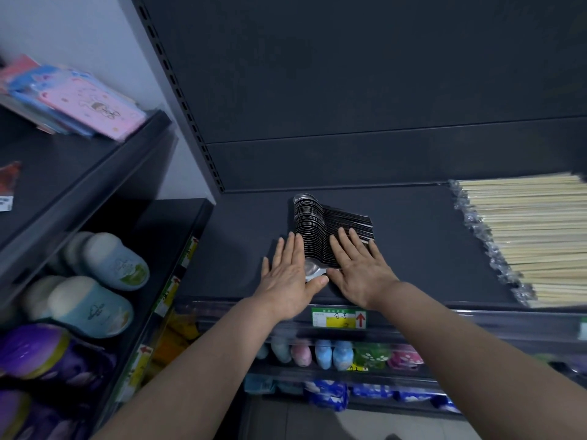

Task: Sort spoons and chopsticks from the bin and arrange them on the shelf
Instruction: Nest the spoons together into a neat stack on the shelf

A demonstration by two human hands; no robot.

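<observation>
A tight row of metal spoons (314,222) lies nested on the dark shelf (413,249), bowls to the left and handles fanning right. My left hand (286,274) lies flat with straight fingers against the left side of the row's near end. My right hand (359,265) lies flat on the handles at the right side. The two thumbs meet at the nearest spoon. Wrapped bundles of pale wooden chopsticks (533,236) are stacked on the same shelf at the far right.
A price label (338,317) with a red arrow sits on the shelf's front rail. Below are colourful packages (336,355). A second shelf unit at left holds slippers (108,262) and pink and blue packs (79,103).
</observation>
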